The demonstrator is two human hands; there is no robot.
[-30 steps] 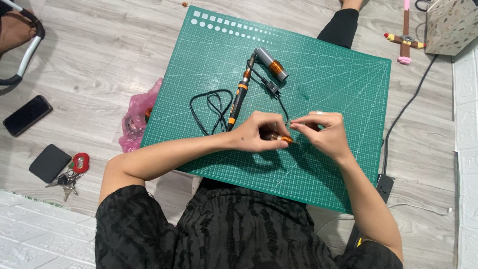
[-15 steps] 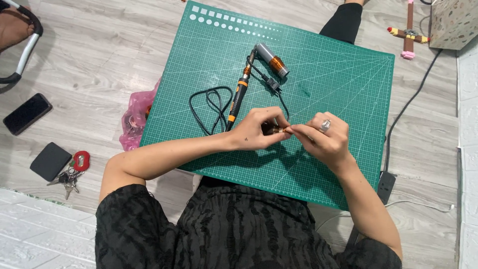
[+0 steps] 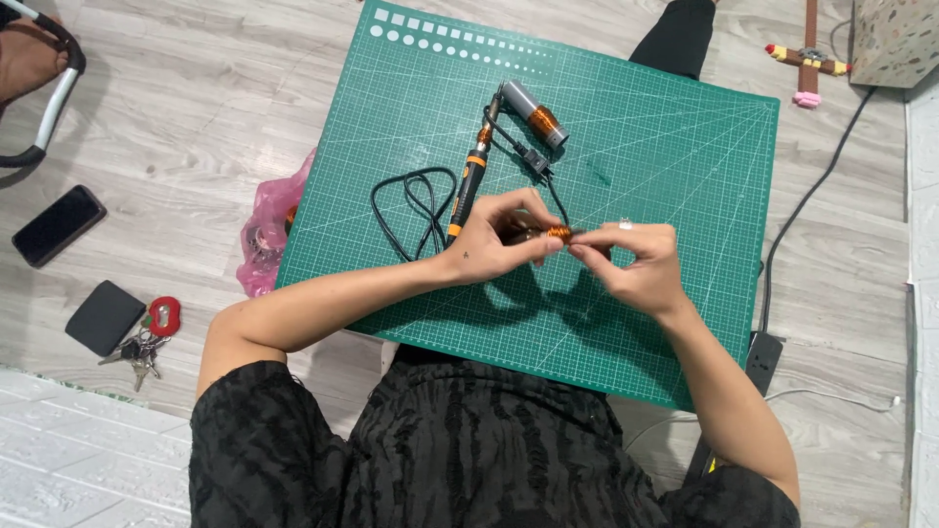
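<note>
Copper-coloured coil [image 3: 558,233], a small wound piece on a dark stub, sits pinched between both hands above the near middle of the green cutting mat [image 3: 685,147]. From the head camera, the left hand [image 3: 499,238] grips the dark end with fingers curled tight around it, and the right hand [image 3: 634,262] meets it from the other side, fingertips narrowed onto the coil's end. Beyond the hands on the mat lie a black and orange pen-shaped tool [image 3: 469,181], its looped black cord [image 3: 411,210], and a grey cylinder with a copper band [image 3: 535,115]. White squares and dots run along the mat's far edge as a printed scale. A pink plastic bag [image 3: 266,230] is tucked against the mat's left edge. On the wooden floor to the left lie a black phone [image 3: 59,225], a dark wallet [image 3: 105,317] and keys on a red tag [image 3: 147,332], well apart from the mat. The mat's right half is bare, with a black cable [image 3: 812,196] running just past its right edge.
</note>
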